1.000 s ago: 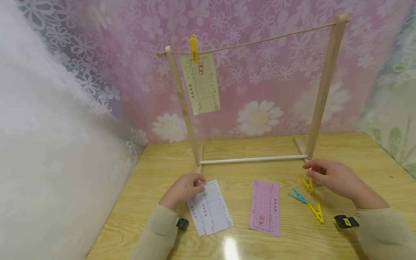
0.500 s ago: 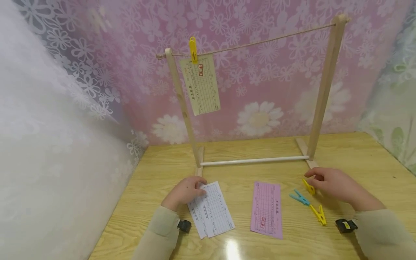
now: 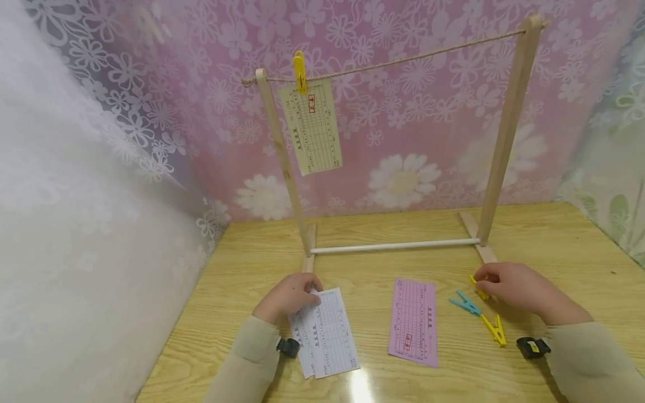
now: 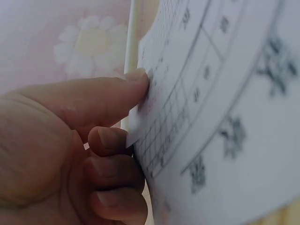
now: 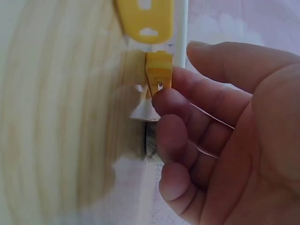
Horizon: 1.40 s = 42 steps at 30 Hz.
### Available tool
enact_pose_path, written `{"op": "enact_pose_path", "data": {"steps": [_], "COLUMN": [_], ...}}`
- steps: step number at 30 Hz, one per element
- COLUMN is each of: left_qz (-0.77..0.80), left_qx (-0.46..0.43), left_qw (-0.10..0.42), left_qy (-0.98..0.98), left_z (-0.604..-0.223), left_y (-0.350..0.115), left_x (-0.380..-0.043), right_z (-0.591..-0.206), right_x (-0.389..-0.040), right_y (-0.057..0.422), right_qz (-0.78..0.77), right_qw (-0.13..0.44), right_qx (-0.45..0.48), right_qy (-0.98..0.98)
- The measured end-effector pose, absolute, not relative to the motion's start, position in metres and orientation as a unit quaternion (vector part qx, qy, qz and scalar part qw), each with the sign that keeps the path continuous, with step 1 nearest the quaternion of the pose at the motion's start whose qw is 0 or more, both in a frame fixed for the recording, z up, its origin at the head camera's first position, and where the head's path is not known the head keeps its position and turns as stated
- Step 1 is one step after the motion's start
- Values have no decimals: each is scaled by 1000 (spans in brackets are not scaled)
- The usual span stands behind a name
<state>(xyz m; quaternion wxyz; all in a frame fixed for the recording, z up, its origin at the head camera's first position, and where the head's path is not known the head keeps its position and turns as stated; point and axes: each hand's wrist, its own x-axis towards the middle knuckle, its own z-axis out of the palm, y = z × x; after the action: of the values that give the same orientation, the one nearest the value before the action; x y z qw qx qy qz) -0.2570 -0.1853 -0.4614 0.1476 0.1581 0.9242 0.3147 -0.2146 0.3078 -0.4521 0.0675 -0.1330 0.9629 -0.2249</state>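
Observation:
My left hand point(image 3: 291, 295) pinches two overlapping white printed form slips point(image 3: 334, 336) at their upper left corner. In the left wrist view the thumb lies on the face of the white slips point(image 4: 225, 122), with the other fingers curled at their edge and partly behind them. My right hand point(image 3: 514, 288) is low over the table at a yellow clothespin point(image 3: 475, 284). The right wrist view has its fingertips right at that yellow clothespin point(image 5: 158, 70), while the thumb stands apart from it. A blue clothespin point(image 3: 466, 304) and a second yellow clothespin point(image 3: 495, 331) lie just left of this hand.
A pink printed slip point(image 3: 414, 324) lies between the hands. Behind stands a wooden frame point(image 3: 506, 129) with a rope point(image 3: 418, 57) across its top and a white rod point(image 3: 393, 246) below. A yellow clothespin point(image 3: 300, 73) holds a pale yellow slip point(image 3: 313, 129) on the rope.
My right hand has come down and nearer to the yellow clothespin, its fingertips now at it. In my left hand, the white slips have tilted slightly and their lower ends sit closer to me.

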Motion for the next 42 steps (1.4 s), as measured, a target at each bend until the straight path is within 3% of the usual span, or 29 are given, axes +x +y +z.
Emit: {"op": "enact_pose_path", "data": {"steps": [26, 35, 42], "left_qz": [322, 332, 340], "left_qx": [231, 205, 183], "left_qw": [96, 96, 100], "left_qy": [913, 916, 917], "left_z": [-458, -450, -448], "left_y": [-183, -186, -184], "left_x": [-256, -253, -253], "right_z": [-456, -456, -454], "right_x": [-211, -214, -213], "right_y": [298, 297, 297], "right_qz": [-221, -237, -267], "right_qw": [57, 66, 43], "right_qx": [-149, -141, -142], "right_qy": [962, 959, 952]}}
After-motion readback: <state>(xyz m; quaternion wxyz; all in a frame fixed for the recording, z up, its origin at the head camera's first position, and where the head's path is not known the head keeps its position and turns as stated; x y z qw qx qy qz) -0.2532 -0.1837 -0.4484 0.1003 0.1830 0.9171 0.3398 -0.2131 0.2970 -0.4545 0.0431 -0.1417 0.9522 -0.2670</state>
